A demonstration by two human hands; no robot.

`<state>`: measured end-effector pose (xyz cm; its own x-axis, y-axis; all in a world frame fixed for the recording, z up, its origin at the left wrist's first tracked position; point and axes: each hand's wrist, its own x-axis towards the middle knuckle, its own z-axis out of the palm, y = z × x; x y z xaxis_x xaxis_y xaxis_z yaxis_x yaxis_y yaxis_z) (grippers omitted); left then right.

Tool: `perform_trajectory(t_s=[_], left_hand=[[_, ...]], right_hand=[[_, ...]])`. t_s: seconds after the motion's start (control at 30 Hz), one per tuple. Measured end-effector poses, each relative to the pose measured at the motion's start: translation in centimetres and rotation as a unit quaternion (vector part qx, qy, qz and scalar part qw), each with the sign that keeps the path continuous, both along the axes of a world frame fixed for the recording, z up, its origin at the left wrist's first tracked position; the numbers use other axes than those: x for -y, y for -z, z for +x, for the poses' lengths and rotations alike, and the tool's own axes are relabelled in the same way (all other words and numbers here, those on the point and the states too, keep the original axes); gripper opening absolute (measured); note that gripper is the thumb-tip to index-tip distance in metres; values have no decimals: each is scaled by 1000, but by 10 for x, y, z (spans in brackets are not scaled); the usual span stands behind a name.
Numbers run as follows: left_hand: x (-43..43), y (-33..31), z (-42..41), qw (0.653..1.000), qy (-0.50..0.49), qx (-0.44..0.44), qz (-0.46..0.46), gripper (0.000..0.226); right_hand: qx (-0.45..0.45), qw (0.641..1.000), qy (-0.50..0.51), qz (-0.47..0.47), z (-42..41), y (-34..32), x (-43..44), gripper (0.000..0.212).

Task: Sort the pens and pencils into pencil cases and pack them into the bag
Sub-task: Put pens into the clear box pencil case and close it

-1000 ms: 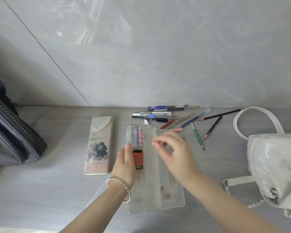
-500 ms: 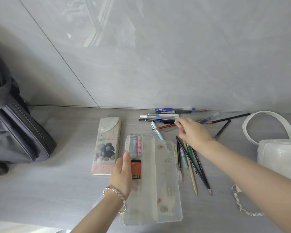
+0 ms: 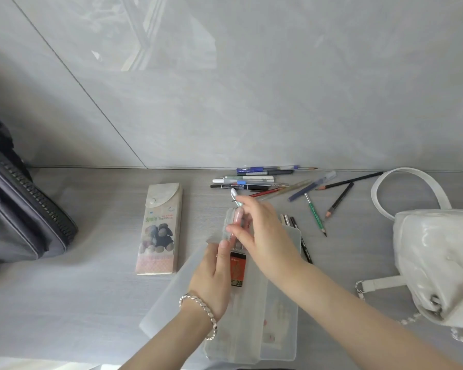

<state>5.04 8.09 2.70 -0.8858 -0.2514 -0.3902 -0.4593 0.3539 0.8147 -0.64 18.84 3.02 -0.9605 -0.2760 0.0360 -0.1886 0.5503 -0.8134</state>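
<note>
Grey tabletop [image 3: 91, 289] below a tiled wall [image 3: 278, 89], head view: the left hand [image 3: 211, 276] lies flat, steadying the open clear pencil case [image 3: 281, 329]; the right hand [image 3: 262, 233] pinches a pale pen [image 3: 235, 196] above it. Sorting is underway; next, probably, lay it in lengthwise.
</note>
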Motion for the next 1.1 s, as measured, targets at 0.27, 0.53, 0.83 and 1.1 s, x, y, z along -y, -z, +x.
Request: perform_trajectory(t_s=[0.27, 0.53, 0.83, 1.1], left_hand=[[2, 1, 3, 1000, -8, 8, 15, 36], [53, -5, -20, 998, -41, 34, -21, 43], [69, -2, -8, 991, -94, 94, -9, 44], [63, -9, -3, 988, -129, 89, 12, 33]], right_hand=[[-119, 992, 52, 5, 4, 20, -3, 32], [131, 975, 178, 19, -12, 36, -59, 17], [142, 918, 73, 364, 5, 65, -46, 29], [177, 942, 72, 277, -12, 54, -23, 27]])
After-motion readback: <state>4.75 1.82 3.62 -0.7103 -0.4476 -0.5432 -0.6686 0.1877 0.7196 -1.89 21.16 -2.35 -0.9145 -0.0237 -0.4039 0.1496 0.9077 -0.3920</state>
